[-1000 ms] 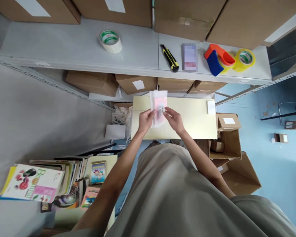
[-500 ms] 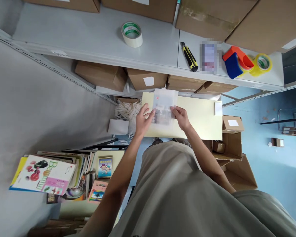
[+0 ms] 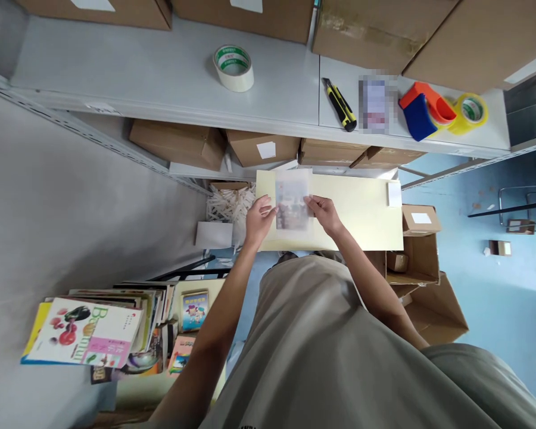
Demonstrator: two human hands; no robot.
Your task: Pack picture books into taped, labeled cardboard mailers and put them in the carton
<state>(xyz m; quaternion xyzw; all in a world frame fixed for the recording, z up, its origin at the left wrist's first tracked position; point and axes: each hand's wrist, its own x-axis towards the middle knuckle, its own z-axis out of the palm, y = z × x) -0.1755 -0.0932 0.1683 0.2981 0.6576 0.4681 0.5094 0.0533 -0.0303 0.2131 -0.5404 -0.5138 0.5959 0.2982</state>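
Observation:
A translucent plastic bag [image 3: 291, 199] with a small coloured item inside is held between both hands above a pale yellow board [image 3: 361, 208]. My left hand [image 3: 258, 219] pinches the bag's left edge. My right hand [image 3: 324, 213] pinches its right edge. The bag is spread flat and upright in the picture, its top reaching the board's far edge.
A grey shelf [image 3: 161, 77] holds a white tape roll [image 3: 233, 67], a yellow-black utility knife [image 3: 339, 105], a red-blue tape dispenser [image 3: 422, 110] and a yellow tape roll [image 3: 471, 110]. Cardboard boxes [image 3: 178, 143] sit below. Stacked books [image 3: 98, 330] lie at lower left, open cartons [image 3: 417, 250] at right.
The bag has gone from a narrow, tilted shape to spread flat between both hands. The view has shifted slightly; the hands stay over the yellow board.

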